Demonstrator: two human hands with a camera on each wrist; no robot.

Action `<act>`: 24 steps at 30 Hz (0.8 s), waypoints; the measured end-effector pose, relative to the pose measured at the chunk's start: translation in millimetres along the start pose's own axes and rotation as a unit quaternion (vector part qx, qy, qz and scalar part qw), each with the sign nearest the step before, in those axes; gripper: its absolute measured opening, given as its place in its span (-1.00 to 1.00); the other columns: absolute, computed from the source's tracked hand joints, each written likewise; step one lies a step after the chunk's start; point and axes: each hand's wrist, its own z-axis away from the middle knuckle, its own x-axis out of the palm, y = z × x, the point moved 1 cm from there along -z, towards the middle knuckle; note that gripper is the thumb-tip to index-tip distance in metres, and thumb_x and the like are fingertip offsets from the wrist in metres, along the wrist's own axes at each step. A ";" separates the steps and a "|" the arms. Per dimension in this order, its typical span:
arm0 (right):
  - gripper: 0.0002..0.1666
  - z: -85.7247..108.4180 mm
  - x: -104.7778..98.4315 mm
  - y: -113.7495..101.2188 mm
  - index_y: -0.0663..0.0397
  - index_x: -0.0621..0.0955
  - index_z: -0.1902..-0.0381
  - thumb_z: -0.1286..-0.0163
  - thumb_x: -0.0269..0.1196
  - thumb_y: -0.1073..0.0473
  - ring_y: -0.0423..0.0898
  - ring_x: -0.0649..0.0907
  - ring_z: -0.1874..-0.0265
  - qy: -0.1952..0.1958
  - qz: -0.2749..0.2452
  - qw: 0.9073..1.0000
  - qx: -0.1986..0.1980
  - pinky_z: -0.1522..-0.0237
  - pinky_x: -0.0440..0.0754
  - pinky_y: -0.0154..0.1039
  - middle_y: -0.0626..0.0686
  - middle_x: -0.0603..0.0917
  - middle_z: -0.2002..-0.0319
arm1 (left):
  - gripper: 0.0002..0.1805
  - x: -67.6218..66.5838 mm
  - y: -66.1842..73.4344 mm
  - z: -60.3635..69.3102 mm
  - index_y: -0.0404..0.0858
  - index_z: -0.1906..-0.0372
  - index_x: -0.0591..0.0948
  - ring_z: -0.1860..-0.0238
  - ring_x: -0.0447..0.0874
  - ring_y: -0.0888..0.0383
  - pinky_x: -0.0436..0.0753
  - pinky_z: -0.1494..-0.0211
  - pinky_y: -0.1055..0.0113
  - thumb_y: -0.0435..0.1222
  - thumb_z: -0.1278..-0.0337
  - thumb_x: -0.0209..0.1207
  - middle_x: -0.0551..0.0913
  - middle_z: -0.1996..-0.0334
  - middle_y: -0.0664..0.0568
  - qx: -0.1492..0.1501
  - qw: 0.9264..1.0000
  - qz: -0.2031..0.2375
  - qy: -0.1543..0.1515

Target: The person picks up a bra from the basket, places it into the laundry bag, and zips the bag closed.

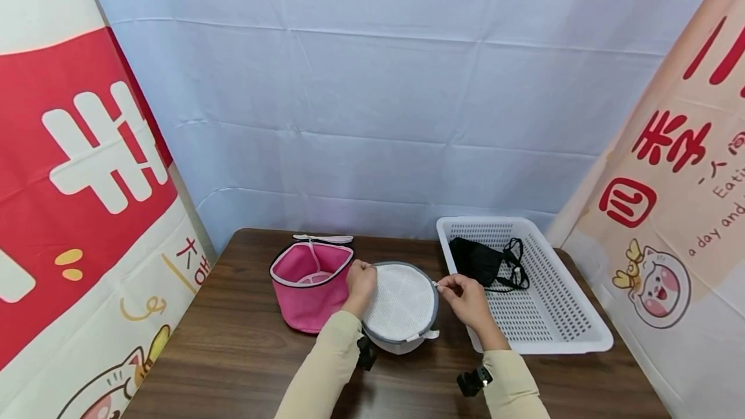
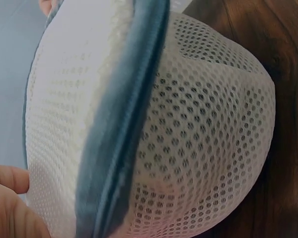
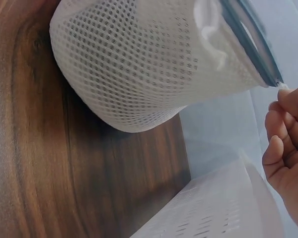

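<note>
A round white mesh laundry bag point(image 1: 401, 302) with a grey-blue zipped rim stands on the table, its flat lid lying over the top. At the lid's left edge my left hand point(image 1: 362, 284) grips the rim; its thumb and a finger show in the left wrist view. On the right side, my right hand point(image 1: 465, 299) pinches the small white zipper pull point(image 3: 282, 86) between thumb and forefinger. Beside the zipper pull, a narrow gap shows between the two rim edges in the right wrist view. A white tab point(image 1: 431, 335) sticks out at the bag's front right.
Left of the white bag stands a pink bag point(image 1: 308, 306) with its lid folded back and its mouth open. To the right is a white perforated basket point(image 1: 553, 322) holding a black item with cords point(image 1: 477, 260). The brown wooden table point(image 1: 233, 341) meets a pale cloth backdrop behind.
</note>
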 end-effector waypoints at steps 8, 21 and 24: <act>-0.94 2.8 -1.0 0.2 0.19 0.63 0.50 -0.11 0.32 0.39 -0.19 0.46 0.60 -0.019 -0.003 1.000 0.013 0.56 0.42 -0.31 -0.10 0.56 0.58 | -0.90 -1.7 -6.9 -0.8 -0.27 0.59 0.38 0.44 0.38 -0.01 0.39 0.30 0.21 -0.49 0.15 -0.03 0.38 0.57 -0.07 -0.041 0.997 0.060 0.019; -0.88 2.9 -0.8 1.9 0.13 0.63 0.51 -0.08 0.33 0.43 -0.21 0.46 0.61 0.011 0.004 1.000 0.005 0.58 0.42 -0.31 -0.09 0.58 0.57 | -0.93 -11.1 -6.8 6.3 -0.26 0.46 0.46 0.30 0.47 -0.05 0.41 0.16 0.12 -0.34 -0.04 0.07 0.49 0.49 -0.04 -0.007 0.998 -0.045 -0.031; -0.90 2.5 -0.1 2.5 0.14 0.63 0.50 -0.10 0.33 0.41 -0.21 0.46 0.60 0.010 0.005 1.000 0.010 0.57 0.42 -0.31 -0.08 0.59 0.56 | -0.92 -12.2 -6.7 7.3 -0.26 0.43 0.46 0.27 0.47 -0.07 0.41 0.13 0.11 -0.33 -0.03 0.10 0.51 0.45 -0.05 0.004 0.998 -0.060 -0.037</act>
